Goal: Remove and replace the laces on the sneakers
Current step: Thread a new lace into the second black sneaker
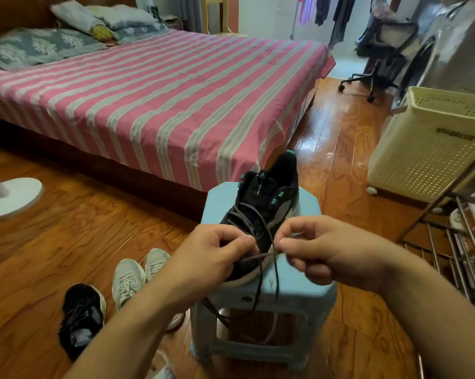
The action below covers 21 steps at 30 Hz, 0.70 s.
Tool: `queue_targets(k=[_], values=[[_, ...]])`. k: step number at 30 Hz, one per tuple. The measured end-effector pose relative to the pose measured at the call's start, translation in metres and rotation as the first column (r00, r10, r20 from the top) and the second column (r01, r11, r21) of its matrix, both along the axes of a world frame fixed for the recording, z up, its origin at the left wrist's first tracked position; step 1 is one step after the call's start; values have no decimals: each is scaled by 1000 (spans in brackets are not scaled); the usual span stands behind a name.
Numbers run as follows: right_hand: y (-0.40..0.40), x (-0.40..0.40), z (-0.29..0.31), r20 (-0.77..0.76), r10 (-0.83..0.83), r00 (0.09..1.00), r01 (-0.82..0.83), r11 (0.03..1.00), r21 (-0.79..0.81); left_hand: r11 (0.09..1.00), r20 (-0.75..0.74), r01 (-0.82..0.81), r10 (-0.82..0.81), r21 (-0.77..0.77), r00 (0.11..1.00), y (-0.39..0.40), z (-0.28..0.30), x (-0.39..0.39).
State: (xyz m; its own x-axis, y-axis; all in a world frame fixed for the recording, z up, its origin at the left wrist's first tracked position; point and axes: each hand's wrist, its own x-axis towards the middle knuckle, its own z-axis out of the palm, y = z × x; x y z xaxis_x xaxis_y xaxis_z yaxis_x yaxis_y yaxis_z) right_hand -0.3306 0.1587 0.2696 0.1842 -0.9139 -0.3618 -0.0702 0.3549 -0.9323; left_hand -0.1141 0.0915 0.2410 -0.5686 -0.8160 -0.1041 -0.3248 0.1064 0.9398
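A: Step in hand? Position of the sneaker?

B: Lacing stage, judged mid-way. Black sneaker (261,214) on top of the blue stool (293,283), toe toward the wearer, heel toward the bed (149,91). Dark lace (258,255) crossed loosely through the eyelets, slack ends hanging off the stool's near edge.

A: Hands?

B: Left hand (214,258) over the stool's near-left side, fingers curled, pinching the lace at the toe end. Right hand (321,250) over the stool's near-right side, thumb and forefinger pinching the same lace (short span taut between the two hands). Removing or rethreading: cannot tell from one view.

A: Next move?

B: Probably feeding or drawing the pinched end through a toe eyelet; needs a steady shoe and slack kept free of the crossings.

A: Counts?

B: Sneakers: four. One on the stool, one black sneaker on the floor (81,318) left of the stool, two pale sneakers (138,274) between that one and the stool. Stool: one. Laundry basket (428,143), right of and beyond the stool: one.
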Motion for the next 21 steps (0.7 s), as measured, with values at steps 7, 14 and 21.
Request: queue_targets(k=[7, 14, 21], values=[[-8, -2, 1, 534, -239, 811, 291, 957, -14, 973, -91, -61, 83, 221, 992, 15, -2, -9], [-13, 22, -18, -7, -239, 971, 238, 969, -62, 930, -280, -264, 332, 255, 901, 5, 5, -17], [-18, 11, -17, -482, -412, 773, 314, 909, -274, 843, -94, -521, 513, -132, 853, -22, -10, 2]])
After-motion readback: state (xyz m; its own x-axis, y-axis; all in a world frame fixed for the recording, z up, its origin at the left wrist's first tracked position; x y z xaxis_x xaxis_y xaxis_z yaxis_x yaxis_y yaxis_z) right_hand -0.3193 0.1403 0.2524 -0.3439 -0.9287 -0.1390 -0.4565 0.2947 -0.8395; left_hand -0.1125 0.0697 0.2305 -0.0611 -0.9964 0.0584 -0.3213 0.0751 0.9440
